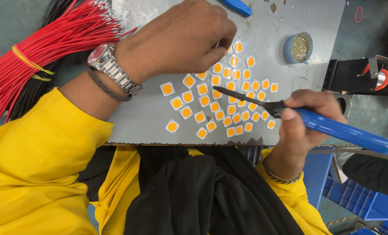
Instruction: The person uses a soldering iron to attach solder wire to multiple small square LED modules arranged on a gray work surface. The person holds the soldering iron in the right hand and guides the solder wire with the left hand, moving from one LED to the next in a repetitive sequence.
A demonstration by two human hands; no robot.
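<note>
The right hand (305, 115), at the right of the frame, is wrapped around a blue-handled soldering iron (333, 128) whose dark tip points left over a scatter of small white squares with orange centres (222, 102) in the middle of the grey worktop (141, 117). The left hand (181, 37), at top centre, has its fingertips pinched together just above the upper squares. A red wire bundle (41, 52) lies at upper left, and a small round tin (298, 47) stands at upper right.

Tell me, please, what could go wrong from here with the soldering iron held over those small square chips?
1. The soldering iron in the right hand points its tip toward the left hand, which reaches among the chips; a slip might burn fingers.
2. The loose, closely packed chips could be nudged and scattered.
3. The red wire bundle lies near the left forearm and might snag.
</note>
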